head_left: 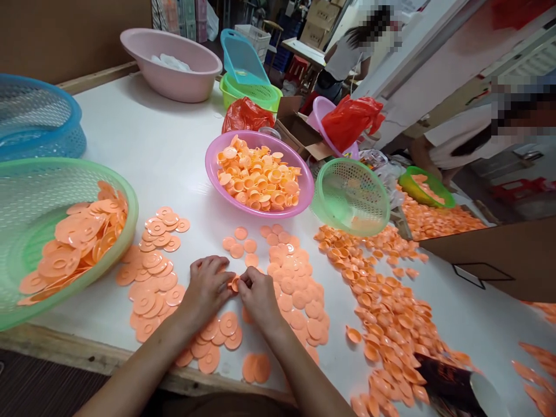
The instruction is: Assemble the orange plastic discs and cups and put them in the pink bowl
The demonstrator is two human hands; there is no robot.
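Observation:
My left hand (207, 285) and my right hand (259, 294) meet above the white table (174, 145). A small round orange plastic piece (235, 283) sits between their fingertips, partly covered by them. The right fingers pinch it from one side, while the left thumb and forefinger close on the other. Flat orange discs with a raised ring (152, 284) spread to the left and under my left forearm. Plain orange discs (299, 289) lie beside my right hand, and a few more discs (237, 250) are just beyond my fingers.
Ahead stands a pink bowl (212, 174) of small orange cups. A green basket (130, 231) of ringed discs is at left; another green basket (377, 200) stands at right. Loose orange cup-shaped pieces (382, 307) cover the table's right side. Two people (343, 58) are farther back.

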